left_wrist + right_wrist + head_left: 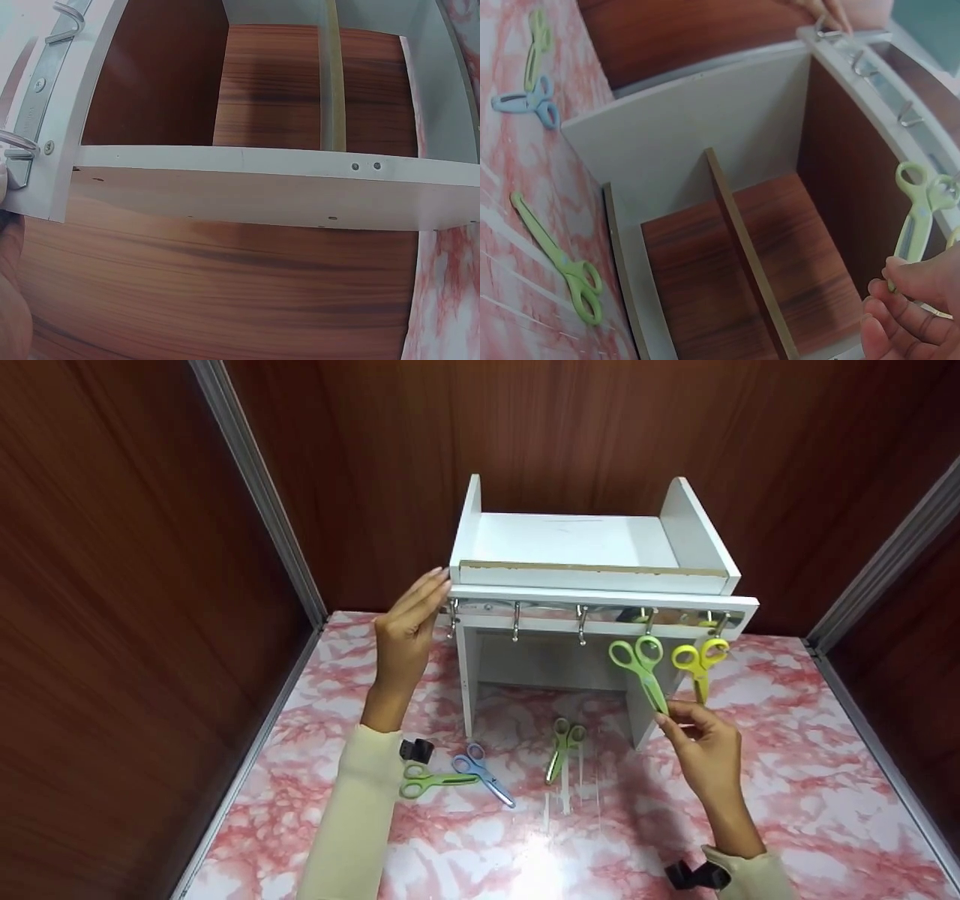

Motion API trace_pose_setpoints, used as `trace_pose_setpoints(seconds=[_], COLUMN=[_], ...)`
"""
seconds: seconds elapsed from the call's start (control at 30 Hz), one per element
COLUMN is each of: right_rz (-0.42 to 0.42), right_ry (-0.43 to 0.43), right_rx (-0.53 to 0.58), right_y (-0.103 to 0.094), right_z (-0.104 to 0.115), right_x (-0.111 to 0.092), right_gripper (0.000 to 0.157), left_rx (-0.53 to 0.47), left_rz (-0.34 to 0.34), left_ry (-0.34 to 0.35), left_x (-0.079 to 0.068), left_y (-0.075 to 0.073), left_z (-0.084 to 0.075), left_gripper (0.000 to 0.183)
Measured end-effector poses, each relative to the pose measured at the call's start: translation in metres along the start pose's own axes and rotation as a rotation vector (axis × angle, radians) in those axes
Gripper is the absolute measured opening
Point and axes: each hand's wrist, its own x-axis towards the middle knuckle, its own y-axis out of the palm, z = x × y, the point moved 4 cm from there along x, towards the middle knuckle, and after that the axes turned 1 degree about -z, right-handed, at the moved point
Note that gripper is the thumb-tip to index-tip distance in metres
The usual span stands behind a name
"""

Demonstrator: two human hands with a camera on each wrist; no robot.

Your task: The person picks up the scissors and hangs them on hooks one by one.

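Note:
My right hand [703,746] pinches the blade end of a pair of green scissors [643,671], handles upward, at the fourth hook of the white rack [540,592]. One handle ring overlaps that hook; whether it bears on it I cannot tell. Yellow scissors [701,660] hang from the rightmost hook, beside the green pair. My left hand [409,619] rests with extended fingers against the rack's left end; in the left wrist view only its edge shows. On the table lie green scissors [439,781] crossed with blue scissors [486,777], and another green pair [562,750] nearer the middle.
The white rack stands on a table [300,780] with a red-and-white marbled top. Its upper shelf [570,540] has raised sides, and three hooks left of the green scissors carry nothing. Brown panels [570,427] enclose the table at the back and sides.

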Motion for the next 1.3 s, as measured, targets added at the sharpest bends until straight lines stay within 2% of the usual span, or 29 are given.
trace_pose_setpoints(seconds=[0.47, 0.73, 1.13, 1.3], right_rz=[0.048, 0.057, 0.068, 0.101], right_ry=[0.057, 0.078, 0.154, 0.200], right_rx=[0.078, 0.084, 0.077, 0.102], right_y=[0.005, 0.007, 0.014, 0.022], right_z=[-0.009, -0.014, -0.021, -0.024], right_x=[0.001, 0.000, -0.011, -0.019], right_gripper=[0.007, 0.007, 0.008, 0.010], left_rx=[-0.015, -0.013, -0.011, -0.010], left_rz=[-0.005, -0.005, 0.000, 0.001], left_ry=[-0.001, -0.001, 0.002, -0.008], left_x=[0.002, 0.000, 0.001, 0.000], left_y=[0.001, 0.001, 0.001, 0.001], left_z=[0.000, 0.001, -0.002, 0.000], left_gripper=[0.022, 0.021, 0.022, 0.022])
